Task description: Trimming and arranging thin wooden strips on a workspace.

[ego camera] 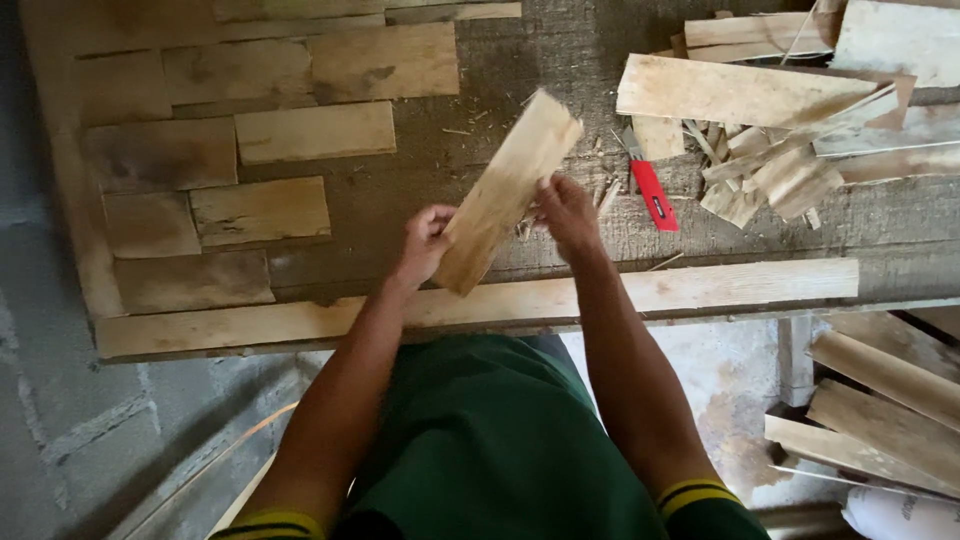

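Rough grey workbench sits under both hands, and the left hand and right hand each grip a side of a flat wood board between them. Its long way slants from near the left hand up and away to the right. Just right of the right hand lies a red knife, its small label too blurry to make out, with a pile of wood scraps beyond

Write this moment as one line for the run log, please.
left hand: grips board | right hand: grips board | board: tilted above bench | red knife: on bench, right
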